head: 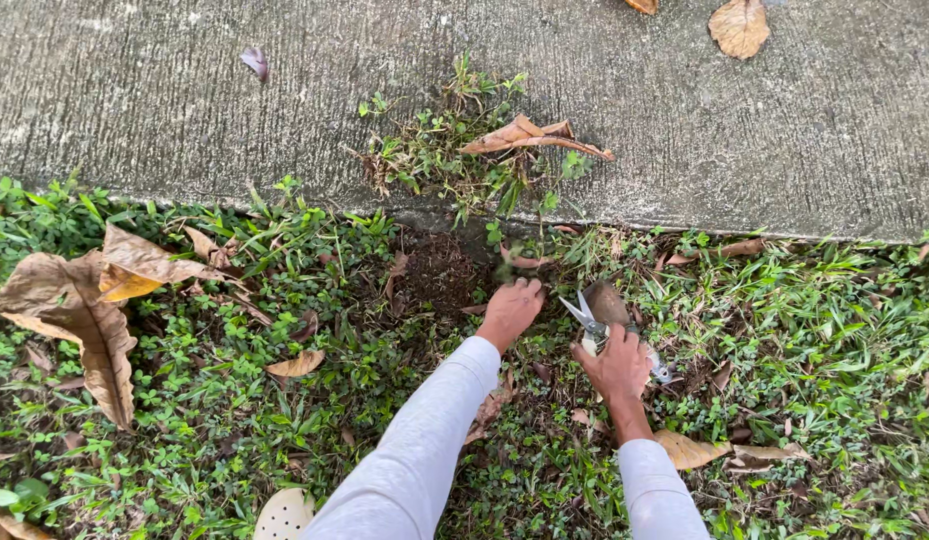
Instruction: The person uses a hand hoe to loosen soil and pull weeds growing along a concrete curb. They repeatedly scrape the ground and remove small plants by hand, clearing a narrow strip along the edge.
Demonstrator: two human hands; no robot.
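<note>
My right hand (617,366) has its grip closed around the handles of metal garden shears (597,318), blades parted and pointing up-left. My left hand (512,306) grips a blurred tuft of weeds (508,262) beside a bare patch of dark soil (440,275). Crinkled brown dry leaves (75,310) litter the grass; pulled weeds (455,150) lie on the rough concrete path (785,130).

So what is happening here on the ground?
A person works at the edge of a concrete path. The left hand grips small weeds by a bare soil patch. The right hand holds open shears. A pile of pulled weeds lies on the concrete, and dry leaves lie in the grass.
</note>
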